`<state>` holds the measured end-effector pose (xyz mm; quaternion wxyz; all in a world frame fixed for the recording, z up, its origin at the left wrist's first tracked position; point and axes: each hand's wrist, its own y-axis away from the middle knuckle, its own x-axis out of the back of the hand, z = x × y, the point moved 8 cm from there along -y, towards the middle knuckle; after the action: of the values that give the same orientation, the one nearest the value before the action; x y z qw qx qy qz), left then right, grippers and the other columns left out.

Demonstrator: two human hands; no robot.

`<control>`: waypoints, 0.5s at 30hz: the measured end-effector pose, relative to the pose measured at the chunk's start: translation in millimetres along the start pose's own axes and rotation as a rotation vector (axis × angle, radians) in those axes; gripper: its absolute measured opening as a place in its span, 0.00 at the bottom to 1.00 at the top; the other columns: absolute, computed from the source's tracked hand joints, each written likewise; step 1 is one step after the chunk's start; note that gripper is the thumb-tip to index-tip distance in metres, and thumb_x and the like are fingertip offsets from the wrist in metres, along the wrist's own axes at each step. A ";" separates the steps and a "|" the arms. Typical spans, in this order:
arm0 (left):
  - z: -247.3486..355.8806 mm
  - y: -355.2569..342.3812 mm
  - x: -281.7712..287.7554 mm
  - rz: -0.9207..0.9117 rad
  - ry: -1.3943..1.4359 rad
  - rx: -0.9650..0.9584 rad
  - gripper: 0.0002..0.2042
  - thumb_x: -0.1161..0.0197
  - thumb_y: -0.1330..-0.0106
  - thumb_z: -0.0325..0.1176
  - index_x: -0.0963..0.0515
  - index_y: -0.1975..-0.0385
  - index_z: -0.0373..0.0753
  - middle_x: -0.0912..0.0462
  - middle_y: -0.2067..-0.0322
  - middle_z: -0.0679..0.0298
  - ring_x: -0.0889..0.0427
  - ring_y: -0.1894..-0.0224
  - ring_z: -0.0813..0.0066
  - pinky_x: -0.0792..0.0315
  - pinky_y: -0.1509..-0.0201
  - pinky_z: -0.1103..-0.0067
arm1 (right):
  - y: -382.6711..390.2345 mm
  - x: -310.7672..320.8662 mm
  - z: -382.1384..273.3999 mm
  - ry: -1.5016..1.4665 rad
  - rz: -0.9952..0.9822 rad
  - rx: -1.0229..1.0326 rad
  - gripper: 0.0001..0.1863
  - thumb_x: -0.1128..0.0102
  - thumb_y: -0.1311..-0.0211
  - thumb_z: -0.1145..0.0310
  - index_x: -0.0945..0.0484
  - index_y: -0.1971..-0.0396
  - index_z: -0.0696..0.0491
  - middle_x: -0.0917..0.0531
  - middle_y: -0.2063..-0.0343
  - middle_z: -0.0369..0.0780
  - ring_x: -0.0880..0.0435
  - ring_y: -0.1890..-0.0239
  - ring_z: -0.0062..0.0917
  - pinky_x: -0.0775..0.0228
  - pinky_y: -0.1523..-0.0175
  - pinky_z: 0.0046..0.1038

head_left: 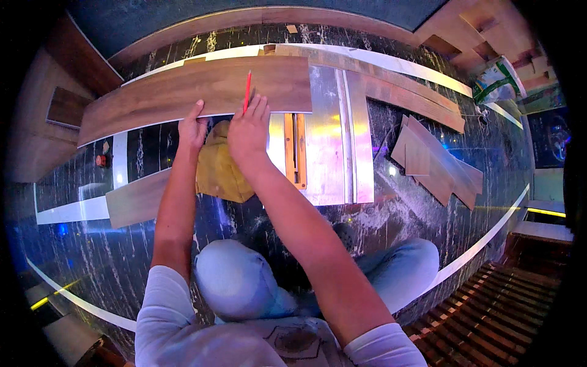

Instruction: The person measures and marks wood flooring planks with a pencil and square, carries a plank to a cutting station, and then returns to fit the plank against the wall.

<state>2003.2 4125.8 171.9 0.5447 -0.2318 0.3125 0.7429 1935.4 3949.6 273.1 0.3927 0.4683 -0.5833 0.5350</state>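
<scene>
A long brown wood-look plank lies crosswise in front of me, its right end resting over a shiny metal table top. My left hand grips the plank's near edge, with the thumb on top and the other fingers mostly hidden. In my right hand, a red pencil is held with one end pointing away from me. That hand rests at the plank's near edge, to the right of the left one. Set in the metal top is an orange-yellow slotted insert. Between my forearms sits a mustard-coloured, crumpled item.
Cut plank pieces lie piled at the right, and longer strips stretch behind them. Another plank is at the left, near a small red object. A green-and-white bag stands far right; slatted wood is lower right.
</scene>
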 end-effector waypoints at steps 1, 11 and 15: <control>0.0 -0.3 2.8 0.004 0.005 0.015 0.26 0.32 0.39 0.20 0.32 0.41 0.34 0.24 0.46 0.56 0.22 0.44 0.62 0.28 0.36 0.66 | 1.5 2.1 -1.5 0.007 -0.004 0.007 0.22 0.54 0.32 0.67 0.26 0.43 0.65 0.35 0.35 0.62 0.41 0.30 0.56 0.51 0.27 0.50; 1.9 0.9 -2.7 -0.045 0.032 0.011 0.27 0.33 0.40 0.18 0.33 0.40 0.35 0.25 0.45 0.57 0.23 0.42 0.63 0.28 0.35 0.65 | 3.1 -4.9 0.6 0.030 -0.001 0.001 0.24 0.55 0.32 0.66 0.27 0.42 0.64 0.36 0.34 0.63 0.40 0.30 0.57 0.51 0.27 0.50; 0.1 4.2 0.0 -0.002 0.007 0.025 0.27 0.32 0.40 0.18 0.33 0.41 0.36 0.24 0.45 0.58 0.23 0.43 0.64 0.27 0.36 0.66 | 4.9 -3.3 1.3 0.052 -0.034 0.010 0.24 0.54 0.32 0.66 0.27 0.41 0.63 0.37 0.34 0.63 0.41 0.30 0.57 0.53 0.26 0.50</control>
<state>1999.2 4125.0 172.8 0.5474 -0.2277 0.3234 0.7375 1931.6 3948.6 268.5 0.4145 0.4661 -0.5620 0.5432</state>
